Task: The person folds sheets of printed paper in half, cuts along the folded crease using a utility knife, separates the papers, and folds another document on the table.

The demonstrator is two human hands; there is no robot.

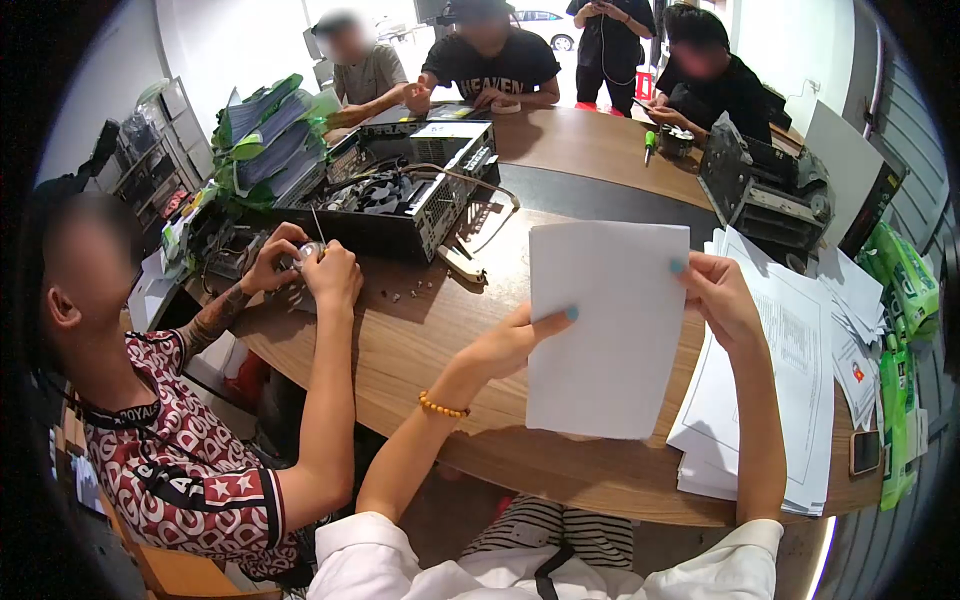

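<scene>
A stack of white paper [608, 330], blank on the side facing me, is held up over the table's near edge. My left hand [515, 338] grips its left side, thumb across the front and fingers behind. At the upper right edge, my right hand [722, 290] pinches the same sheets between thumb and fingers. Just right of it lies a spread pile of printed sheets [790, 340], partly covered by my right forearm. How many sheets I hold cannot be made out.
An opened computer case [400, 215] with loose cables stands at the back left. Beside me, a co-worker's hands [315, 265] work on a small part. A metal chassis [765, 185], green screwdriver [649, 147], phone [865, 452] and green packages [900, 380] are on the right. Several people sit or stand opposite.
</scene>
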